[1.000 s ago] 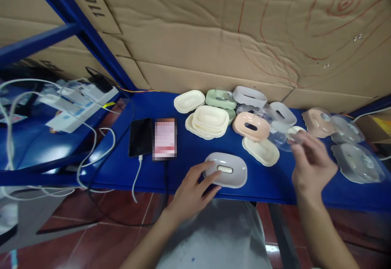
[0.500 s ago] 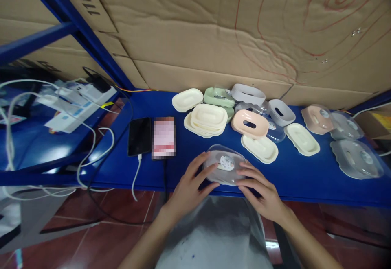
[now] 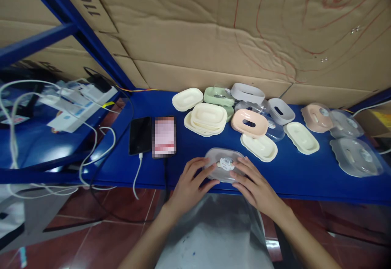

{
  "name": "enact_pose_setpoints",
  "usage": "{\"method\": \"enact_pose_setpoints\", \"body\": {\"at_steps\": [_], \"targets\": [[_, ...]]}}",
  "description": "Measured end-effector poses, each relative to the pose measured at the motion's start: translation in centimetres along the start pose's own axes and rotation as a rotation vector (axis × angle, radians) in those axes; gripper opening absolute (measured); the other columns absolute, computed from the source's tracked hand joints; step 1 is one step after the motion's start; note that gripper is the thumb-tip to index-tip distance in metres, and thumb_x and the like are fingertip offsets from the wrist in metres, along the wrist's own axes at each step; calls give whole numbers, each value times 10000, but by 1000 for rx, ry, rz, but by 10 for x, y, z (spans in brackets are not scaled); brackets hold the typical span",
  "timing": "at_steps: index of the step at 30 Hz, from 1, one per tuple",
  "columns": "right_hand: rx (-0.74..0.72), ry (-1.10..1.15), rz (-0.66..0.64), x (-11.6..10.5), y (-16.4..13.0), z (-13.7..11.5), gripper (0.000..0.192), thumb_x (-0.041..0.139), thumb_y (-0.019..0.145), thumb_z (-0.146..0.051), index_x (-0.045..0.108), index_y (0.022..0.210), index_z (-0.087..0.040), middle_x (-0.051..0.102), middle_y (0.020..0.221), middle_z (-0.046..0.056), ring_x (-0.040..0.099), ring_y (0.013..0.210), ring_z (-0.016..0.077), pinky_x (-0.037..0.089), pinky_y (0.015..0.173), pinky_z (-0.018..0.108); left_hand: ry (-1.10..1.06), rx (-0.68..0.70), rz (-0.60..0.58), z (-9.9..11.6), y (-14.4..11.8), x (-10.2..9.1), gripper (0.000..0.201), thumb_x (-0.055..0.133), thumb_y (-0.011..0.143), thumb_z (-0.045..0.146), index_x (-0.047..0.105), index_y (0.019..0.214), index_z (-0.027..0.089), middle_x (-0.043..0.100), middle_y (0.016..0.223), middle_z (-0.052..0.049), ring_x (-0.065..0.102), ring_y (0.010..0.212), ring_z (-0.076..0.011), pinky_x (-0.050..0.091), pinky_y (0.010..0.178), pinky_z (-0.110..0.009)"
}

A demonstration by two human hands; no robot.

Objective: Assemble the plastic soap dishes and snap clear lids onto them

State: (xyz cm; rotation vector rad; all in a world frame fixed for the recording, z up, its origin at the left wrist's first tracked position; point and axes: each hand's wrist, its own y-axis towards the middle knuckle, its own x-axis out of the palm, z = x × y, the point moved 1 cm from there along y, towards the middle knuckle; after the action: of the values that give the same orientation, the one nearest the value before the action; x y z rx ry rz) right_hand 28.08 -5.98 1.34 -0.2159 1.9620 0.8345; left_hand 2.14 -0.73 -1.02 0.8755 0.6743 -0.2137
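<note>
A grey soap box with a clear lid (image 3: 224,154) lies at the front edge of the blue table, a round white sticker on its top. My left hand (image 3: 192,183) grips its left end, fingers curved over the lid and thumb at the near side. From the right, my right hand (image 3: 255,185) holds the other end, its fingertips reaching over the lid close to the sticker. Just beyond are a peach soap dish insert (image 3: 250,122) and cream trays (image 3: 259,147). More cream trays (image 3: 209,116) are stacked behind, to the left.
Green (image 3: 218,96) and grey (image 3: 248,93) dish parts stand along the cardboard wall. Lidded soap boxes, one peach (image 3: 316,118) and others grey (image 3: 356,157), sit at the right. Two phones (image 3: 140,135) with cables lie left, near a white power strip (image 3: 81,108).
My right hand has slid a little left across the lid, bringing its fingertips nearer the sticker. My left hand keeps almost the same place on the box.
</note>
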Motion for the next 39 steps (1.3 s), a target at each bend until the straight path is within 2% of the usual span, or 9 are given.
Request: {"method": "enact_pose_setpoints", "body": {"at_steps": [9, 15, 18, 23, 27, 30, 33, 36, 39], "targets": [[14, -11, -22, 6, -9, 1, 668, 629, 1046, -121, 448, 1655, -328, 615, 1584, 73, 450, 1579, 276, 418, 1283, 620, 4, -14, -21, -2, -6, 0, 475, 792, 979, 286, 622, 1423, 287, 653, 1342, -118, 655, 1294, -302, 626, 1067, -514], [97, 103, -9, -1, -1, 1, 500, 685, 1042, -249, 595, 1533, -283, 666, 1517, 97, 537, 1519, 284, 511, 1235, 556, -154, -230, -286, -1, 7, -2, 621, 875, 903, 289, 555, 1435, 308, 295, 1765, -143, 448, 1579, -359, 541, 1196, -575], [177, 179, -8, -1, -2, 5, 591, 707, 1035, -322, 520, 1596, -307, 631, 1559, 111, 542, 1514, 298, 551, 1195, 532, -111, -283, -338, 0, 14, 0, 726, 901, 872, 254, 524, 1488, 329, 365, 1733, -143, 469, 1566, -357, 525, 1210, -574], [249, 271, 4, -1, -7, 10, 701, 666, 1055, -360, 371, 1691, -340, 415, 1735, 128, 395, 1609, 320, 502, 1229, 550, -77, -294, -300, -1, 19, 0, 763, 895, 881, 280, 522, 1542, 356, 441, 1663, -129, 512, 1531, -338, 509, 1234, -533], [283, 234, -45, -1, -8, 10, 711, 647, 1064, -378, 344, 1707, -365, 382, 1756, 104, 400, 1610, 300, 497, 1237, 519, -63, -313, -196, -10, 20, -19, 712, 874, 902, 329, 533, 1526, 371, 481, 1625, -101, 549, 1493, -321, 510, 1241, -514], [308, 187, -69, -2, -10, 13, 706, 631, 1071, -394, 332, 1710, -363, 366, 1765, 98, 404, 1609, 291, 506, 1230, 496, 61, -286, -41, -36, 33, -53, 638, 855, 912, 425, 577, 1483, 360, 536, 1576, -85, 574, 1455, -333, 527, 1215, -527], [319, 81, -15, -4, -14, 23, 676, 618, 1078, -380, 352, 1698, -348, 423, 1730, 105, 434, 1589, 299, 500, 1226, 520, 245, -281, 89, -84, 57, -94, 652, 835, 917, 478, 575, 1475, 265, 570, 1509, -120, 541, 1457, -359, 443, 1263, -581], [318, -81, 104, -6, -21, 35, 610, 620, 1073, -357, 433, 1654, -331, 530, 1648, 117, 491, 1538, 334, 460, 1224, 579, 391, -422, 117, -141, 82, -127, 660, 817, 926, 451, 549, 1478, 208, 576, 1488, -115, 497, 1465, -352, 393, 1285, -561], [342, -196, 186, -5, -27, 43, 542, 609, 1074, -347, 498, 1603, -309, 621, 1554, 121, 550, 1479, 347, 415, 1220, 595, 454, -616, 70, -188, 96, -140, 669, 772, 966, 466, 492, 1496, 168, 568, 1444, -94, 465, 1459, -356, 398, 1264, -566]]}}
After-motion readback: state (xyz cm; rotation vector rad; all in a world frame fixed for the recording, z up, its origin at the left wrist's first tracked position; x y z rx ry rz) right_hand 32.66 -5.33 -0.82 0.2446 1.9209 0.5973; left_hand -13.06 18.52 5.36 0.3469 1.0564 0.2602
